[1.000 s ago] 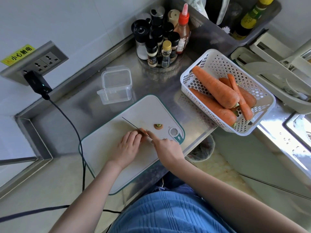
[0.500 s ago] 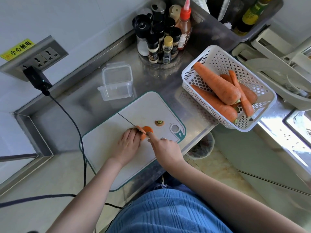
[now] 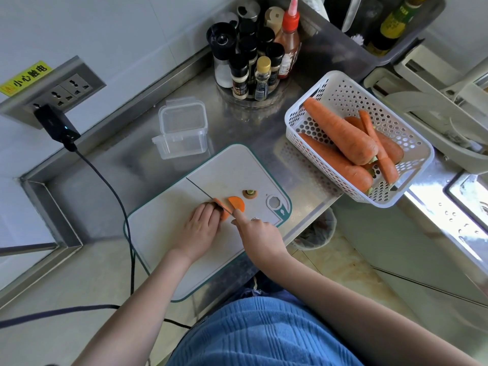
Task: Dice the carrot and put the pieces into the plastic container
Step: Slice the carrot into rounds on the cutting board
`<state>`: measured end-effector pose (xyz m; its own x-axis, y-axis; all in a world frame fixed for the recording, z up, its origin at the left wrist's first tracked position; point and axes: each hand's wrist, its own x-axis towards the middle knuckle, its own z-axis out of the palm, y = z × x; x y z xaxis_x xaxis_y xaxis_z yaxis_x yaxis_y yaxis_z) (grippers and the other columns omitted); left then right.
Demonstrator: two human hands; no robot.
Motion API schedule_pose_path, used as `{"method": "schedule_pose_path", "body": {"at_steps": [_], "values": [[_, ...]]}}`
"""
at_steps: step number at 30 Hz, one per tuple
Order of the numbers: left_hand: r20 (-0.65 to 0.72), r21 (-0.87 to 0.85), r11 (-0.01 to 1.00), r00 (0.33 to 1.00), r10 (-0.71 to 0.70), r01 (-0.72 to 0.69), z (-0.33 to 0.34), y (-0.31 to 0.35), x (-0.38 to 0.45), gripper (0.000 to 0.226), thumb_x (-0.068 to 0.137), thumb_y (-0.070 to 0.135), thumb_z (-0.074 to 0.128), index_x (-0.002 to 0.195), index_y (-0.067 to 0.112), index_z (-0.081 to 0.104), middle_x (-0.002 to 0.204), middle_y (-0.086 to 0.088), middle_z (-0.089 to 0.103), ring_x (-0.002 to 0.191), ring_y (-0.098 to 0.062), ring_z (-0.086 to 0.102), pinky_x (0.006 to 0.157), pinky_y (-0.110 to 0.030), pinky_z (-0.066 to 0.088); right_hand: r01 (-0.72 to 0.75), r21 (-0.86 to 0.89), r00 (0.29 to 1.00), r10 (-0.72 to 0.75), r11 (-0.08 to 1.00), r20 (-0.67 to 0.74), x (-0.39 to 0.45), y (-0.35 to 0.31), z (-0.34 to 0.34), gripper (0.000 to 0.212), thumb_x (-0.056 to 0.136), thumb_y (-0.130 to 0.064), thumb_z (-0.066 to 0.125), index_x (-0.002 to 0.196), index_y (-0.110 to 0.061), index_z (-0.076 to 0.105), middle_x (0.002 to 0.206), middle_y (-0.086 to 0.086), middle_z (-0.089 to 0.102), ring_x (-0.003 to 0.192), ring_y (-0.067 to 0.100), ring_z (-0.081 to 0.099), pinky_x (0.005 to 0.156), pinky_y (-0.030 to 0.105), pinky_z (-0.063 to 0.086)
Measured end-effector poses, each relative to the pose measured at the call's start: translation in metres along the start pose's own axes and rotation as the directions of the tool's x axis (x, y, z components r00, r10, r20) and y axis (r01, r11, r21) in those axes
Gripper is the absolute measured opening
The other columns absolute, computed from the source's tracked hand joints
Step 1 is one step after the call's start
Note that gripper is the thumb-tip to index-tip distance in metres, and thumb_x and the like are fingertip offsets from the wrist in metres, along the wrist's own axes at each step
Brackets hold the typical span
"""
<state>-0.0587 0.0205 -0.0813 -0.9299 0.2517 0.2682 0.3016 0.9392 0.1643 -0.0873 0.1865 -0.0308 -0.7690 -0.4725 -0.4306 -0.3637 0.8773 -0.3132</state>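
Carrot [image 3: 223, 210] lies on the cutting board [image 3: 163, 233], where our left hand [image 3: 202, 228] pins it with curled fingers. Our right hand [image 3: 257, 233] keeps its grip wrapped around the knife [image 3: 203, 192], blade edge down across the carrot. A cut half-round slice [image 3: 237, 203] lies just beside the blade, the stem end [image 3: 249, 193] near it. The plastic container [image 3: 182, 130] stands open on the desk [image 3: 118, 165] beyond the board, and the white basket [image 3: 351, 138] holds whole carrots.
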Motion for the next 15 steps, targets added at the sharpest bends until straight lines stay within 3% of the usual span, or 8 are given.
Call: {"method": "schedule_pose_path", "body": {"at_steps": [2,6,10,13,15], "values": [[-0.002,0.01,1.0,1.0,0.007,-0.007,-0.0003,0.0003,-0.0011,0.018,0.09,0.019,0.038,0.099,0.005,0.045,0.09,-0.017,0.059,0.093,-0.028,0.044,0.071,-0.037,0.055,0.001,0.003,1.0,-0.001,1.0,0.005,-0.0005,-0.0007,0.0012,0.034,0.099,-0.01,0.044,0.123,-0.021,0.022,0.058,0.003,0.032,0.051,0.03,0.045,0.049,0.035,0.042],[-0.004,0.018,1.0,1.0,0.009,-0.009,0.0001,-0.0005,-0.0016,0.033,0.102,0.023,0.018,0.099,0.005,0.045,0.099,-0.013,0.047,0.095,-0.028,0.045,0.074,-0.036,0.054,0.007,0.003,1.0,-0.007,1.0,0.006,0.0004,-0.0006,0.0019,0.032,0.1,-0.012,0.043,0.126,-0.018,0.025,0.058,0.002,0.031,0.052,0.029,0.044,0.049,0.034,0.04],[0.0,-0.038,0.999,1.0,0.009,-0.009,0.0009,-0.0002,-0.0022,0.018,0.091,0.018,0.036,0.101,0.005,0.044,0.1,-0.011,0.044,0.096,-0.027,0.044,0.074,-0.037,0.054,0.016,-0.029,1.0,-0.016,0.999,0.026,0.0038,0.0007,0.0005,0.031,0.1,-0.012,0.043,0.127,-0.015,0.028,0.059,0.002,0.034,0.054,0.029,0.044,0.05,0.033,0.037],[0.002,-0.057,0.998,1.0,0.01,-0.01,0.0019,0.0002,-0.004,0.025,0.086,0.015,0.039,0.108,0.003,0.044,0.107,-0.01,0.041,0.1,-0.027,0.045,0.078,-0.037,0.054,0.02,-0.019,0.999,-0.02,1.0,0.045,0.0069,0.0029,-0.0009,0.025,0.1,-0.012,0.042,0.124,-0.014,0.032,0.068,0.006,0.049,0.059,0.031,0.052,0.051,0.033,0.036],[0.01,-0.052,0.998,1.0,0.028,-0.027,0.0027,-0.0001,-0.0044,0.028,0.086,0.011,0.039,0.112,0.002,0.044,0.111,-0.012,0.041,0.103,-0.028,0.045,0.081,-0.037,0.052,0.017,0.0,0.999,-0.017,1.0,0.049,0.0085,0.0031,-0.0013,0.022,0.1,-0.011,0.042,0.12,-0.014,0.033,0.066,0.005,0.045,0.06,0.031,0.053,0.052,0.033,0.036]]}}
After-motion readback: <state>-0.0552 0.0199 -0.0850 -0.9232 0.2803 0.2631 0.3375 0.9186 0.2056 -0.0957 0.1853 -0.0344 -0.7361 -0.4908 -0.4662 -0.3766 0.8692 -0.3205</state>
